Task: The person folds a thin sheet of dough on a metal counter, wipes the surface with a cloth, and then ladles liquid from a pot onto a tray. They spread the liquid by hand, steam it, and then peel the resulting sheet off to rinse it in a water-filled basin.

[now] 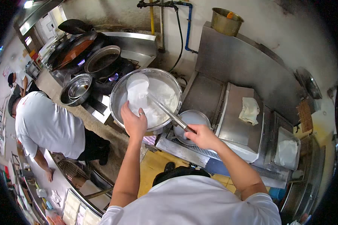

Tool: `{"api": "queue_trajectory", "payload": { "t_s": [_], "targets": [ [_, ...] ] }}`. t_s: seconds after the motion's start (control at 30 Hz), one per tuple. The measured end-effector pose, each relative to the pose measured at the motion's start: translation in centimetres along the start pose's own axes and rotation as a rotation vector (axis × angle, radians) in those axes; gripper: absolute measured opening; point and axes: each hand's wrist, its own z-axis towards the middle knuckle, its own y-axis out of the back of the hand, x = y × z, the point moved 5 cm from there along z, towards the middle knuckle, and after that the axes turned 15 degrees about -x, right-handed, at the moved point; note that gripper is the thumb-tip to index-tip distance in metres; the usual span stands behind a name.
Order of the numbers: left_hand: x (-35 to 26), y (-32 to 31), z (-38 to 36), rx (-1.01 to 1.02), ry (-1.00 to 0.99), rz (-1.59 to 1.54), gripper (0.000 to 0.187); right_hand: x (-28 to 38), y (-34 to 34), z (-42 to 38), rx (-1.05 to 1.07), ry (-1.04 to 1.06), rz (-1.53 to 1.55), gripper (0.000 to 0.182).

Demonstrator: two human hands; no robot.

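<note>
A large metal bowl (113,108) holds white powder (163,97), which covers its bottom and dusts its sides. My right hand (202,136) is closed around the dark end of a long-handled ladle (168,111). The ladle's round head, coated white, lies inside the bowl toward the far left side. My left hand (134,122) reaches over the bowl's near left rim, its fingers apart and pointing toward the ladle head. A ring shows on one finger.
Left of the bowl stand a wok (76,52) of reddish liquid and a dark pan (102,62), with blue flames nearby. A round metal lid (195,119) lies to the right, beside a steel cover (240,123) with a folded cloth (249,111). Co-workers (50,123) stand at left.
</note>
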Motion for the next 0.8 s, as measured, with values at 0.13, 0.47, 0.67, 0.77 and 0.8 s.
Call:
{"api": "queue_trajectory", "payload": {
  "t_s": [0.13, 0.47, 0.67, 0.77, 0.8],
  "targets": [
    [0.5, -0.1, -0.1, 0.027, 0.024, -0.013, 0.060, -1.6, 0.0, -2.1, -0.219, 0.083, -0.061, 0.028],
    [1.0, 0.0, -0.4, 0.062, 0.050, -0.193, 0.062, -1.6, 0.7, -4.5, -0.515, 0.167, -0.463, 0.041],
    [1.1, -0.2, -1.0, 0.065, 0.034, -0.268, 0.056, 3.6, 2.0, -2.1, -0.428, 0.139, -0.552, 0.027],
    [1.6, -0.1, -1.1, 0.063, 0.017, -0.391, 0.054, 6.1, 2.2, -0.7, -0.304, 0.178, -0.521, 0.024],
    [1.5, 0.2, -1.1, 0.031, -0.005, -0.420, 0.052, 6.5, 2.2, -0.3, -0.306, 0.208, -0.506, 0.026]
  ]
}}
